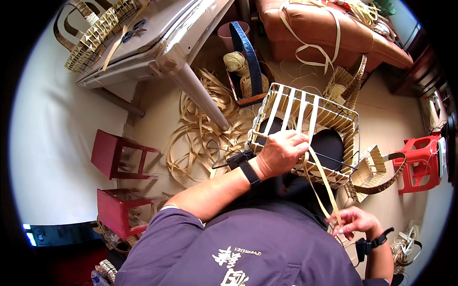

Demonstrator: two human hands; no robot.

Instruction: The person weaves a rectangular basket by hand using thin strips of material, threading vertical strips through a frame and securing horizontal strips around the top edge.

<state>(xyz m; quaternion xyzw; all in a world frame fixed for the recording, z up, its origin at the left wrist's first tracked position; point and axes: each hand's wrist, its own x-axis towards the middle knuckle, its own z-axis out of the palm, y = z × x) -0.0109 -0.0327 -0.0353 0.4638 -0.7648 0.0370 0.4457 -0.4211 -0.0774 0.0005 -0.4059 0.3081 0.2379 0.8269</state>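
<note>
A half-woven basket (329, 119) on a dark wire frame rests in my lap, with pale flat strips running over its top and side. My left hand (281, 152) grips the near edge of the basket and pinches a strip there. A long pale strip (327, 188) runs from that edge down to my right hand (355, 220), which holds it between thumb and fingers. Both wrists wear dark bands.
Loose coils of pale strip (200, 138) lie on the floor beside a white table leg (200, 95). Two red stools (117, 155) stand at left, another red stool (422, 162) at right. A brown sofa (324, 33) and a finished woven bag (369, 169) are nearby.
</note>
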